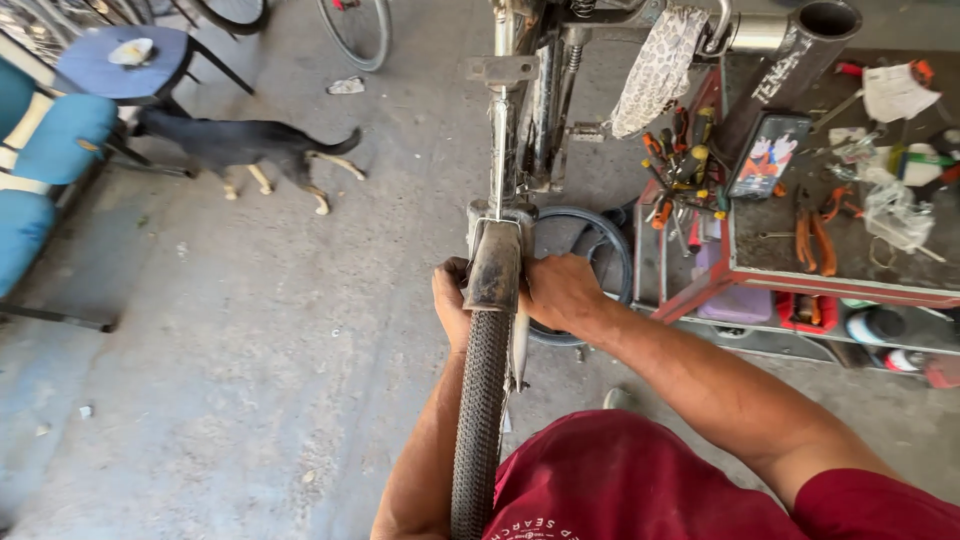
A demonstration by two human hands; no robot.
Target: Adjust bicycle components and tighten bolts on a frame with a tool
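- Black knobby bicycle tyre [480,420] on its wheel, standing upright and running from the person's lap up into the frame of an upturned bicycle; a rusty metal mudguard [494,265] caps its far end.
- Left hand [451,300]: wrapped around the left side of the tyre right at the mudguard's lower edge, grip closed on the tyre.
- Right hand [560,290]: pressed against the right side at the same height, fingers curled in toward the mudguard; grip closed there, though whether on tyre or mudguard I cannot tell.
- Worn steel bicycle frame [520,110] rises beyond the hands, a spotted rag [657,70] draped on it.
- Red metal bench [790,265] at right, carrying screwdrivers, pliers and loose clutter.
- Black dog [245,145] walks on the concrete floor [250,350] at upper left, near blue chairs [40,150].
- Loose black tyre [590,250] lies behind the hands.
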